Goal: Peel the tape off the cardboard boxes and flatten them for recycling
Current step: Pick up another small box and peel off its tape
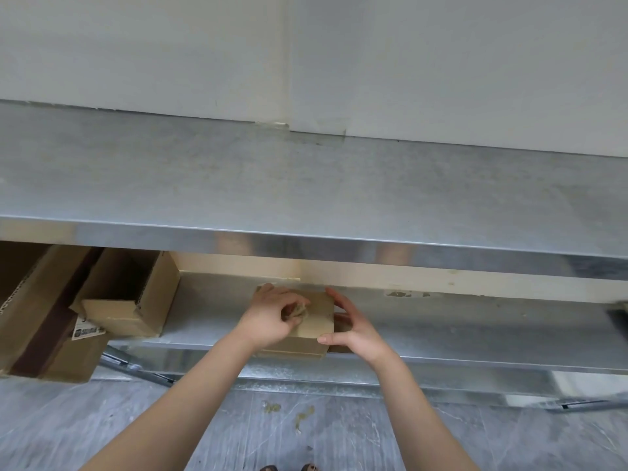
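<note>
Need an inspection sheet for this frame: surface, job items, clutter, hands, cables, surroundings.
Surface: lower grey metal shelf, carrying the boxes.
Job's things: small brown cardboard box at the shelf's front edge; crumpled wad of tape on its top.
Clutter: open brown cardboard boxes at the left end; large cardboard box with a dark brown tape strip in front of them; yellowish scraps on the floor.
Grippers: left hand pinches the wad of tape; right hand grips the small box's right end.
Cables: nothing seen.
Surroundings: upper grey metal shelf, pale wall, grey marbled floor.
</note>
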Demonstrator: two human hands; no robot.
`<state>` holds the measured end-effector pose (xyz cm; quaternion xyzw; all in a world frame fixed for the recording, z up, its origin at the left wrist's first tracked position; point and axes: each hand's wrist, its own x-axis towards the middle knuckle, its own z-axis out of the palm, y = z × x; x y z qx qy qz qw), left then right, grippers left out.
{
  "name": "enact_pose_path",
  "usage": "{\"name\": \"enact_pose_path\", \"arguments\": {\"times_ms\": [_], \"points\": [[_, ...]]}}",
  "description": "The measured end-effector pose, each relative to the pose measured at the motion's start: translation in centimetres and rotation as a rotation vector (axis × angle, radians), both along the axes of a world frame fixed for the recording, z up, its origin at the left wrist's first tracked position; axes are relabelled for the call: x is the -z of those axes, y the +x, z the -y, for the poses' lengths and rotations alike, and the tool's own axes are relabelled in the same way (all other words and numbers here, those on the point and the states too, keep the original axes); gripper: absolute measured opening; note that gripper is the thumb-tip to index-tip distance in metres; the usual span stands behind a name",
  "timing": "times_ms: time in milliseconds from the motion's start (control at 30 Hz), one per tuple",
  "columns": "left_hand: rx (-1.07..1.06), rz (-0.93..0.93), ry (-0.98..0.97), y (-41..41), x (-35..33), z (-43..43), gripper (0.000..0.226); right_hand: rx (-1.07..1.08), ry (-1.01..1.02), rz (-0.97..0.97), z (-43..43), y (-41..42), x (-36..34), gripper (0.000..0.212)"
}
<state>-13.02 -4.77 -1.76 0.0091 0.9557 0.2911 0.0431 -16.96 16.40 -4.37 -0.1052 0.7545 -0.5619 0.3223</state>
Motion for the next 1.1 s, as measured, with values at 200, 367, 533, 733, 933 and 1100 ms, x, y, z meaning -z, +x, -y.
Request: {"name": "enact_pose_path", "arguments": {"times_ms": [200,367,533,733,933,1100], "points": [[0.078,-0.096,-0.041,-0.4,0.4,0.5,0.02,0.008,0.001,-0.006,0.1,-0.1,0.2,0.094],[0.025,-0.174,-0.011,0.1,0.8,1.5,0.019,0.007,0.023,-0.001,0.1,-0.4,0.4,0.095],[-0.165,-0.165,0.069,1.4,0.6,3.3,0.015,0.015,0.019,0.01,0.1,-0.6,0.5,0.094],[-0.006,-0.065,0.086,2.2,-0.3,3.3,0.021,0.03,-0.02,0.027,0.2,-0.5,0.6,0.094],[-0.022,-0.059,0.109,2.4,-0.7,3.8,0.019,0.021,-0.025,0.022,0.2,-0.4,0.6,0.094],[-0.059,-0.036,0.101,1.7,-0.4,3.3,0.022,0.015,-0.012,0.006,0.3,-0.4,0.8,0.095]]}}
